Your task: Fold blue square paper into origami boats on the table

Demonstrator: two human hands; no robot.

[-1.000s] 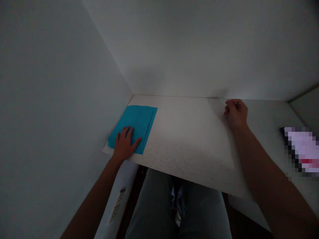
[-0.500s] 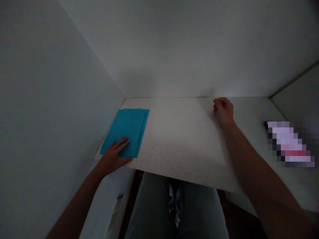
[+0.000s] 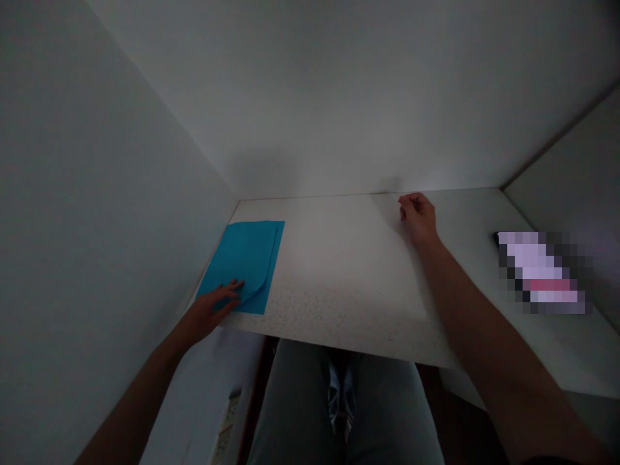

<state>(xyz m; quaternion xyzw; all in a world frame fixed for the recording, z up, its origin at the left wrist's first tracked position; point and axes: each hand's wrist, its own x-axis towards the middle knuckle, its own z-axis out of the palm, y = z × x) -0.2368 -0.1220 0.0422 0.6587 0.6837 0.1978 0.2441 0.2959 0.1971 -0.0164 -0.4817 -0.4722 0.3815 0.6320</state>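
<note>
left hand (image 3: pixel 210 310) touches the folded blue paper (image 3: pixel 247 258)

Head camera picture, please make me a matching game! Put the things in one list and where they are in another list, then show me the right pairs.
Things:
1. Blue folded sheet
2. Left hand
3. Right hand
4. Blurred object

Places:
A. Far right on the white speckled tabletop
B. Near the tabletop's back edge
C. Fingers on the sheet's near part
D. Left end of the tabletop, beside the wall

Right pairs: 1-D, 2-C, 3-B, 4-A
</note>
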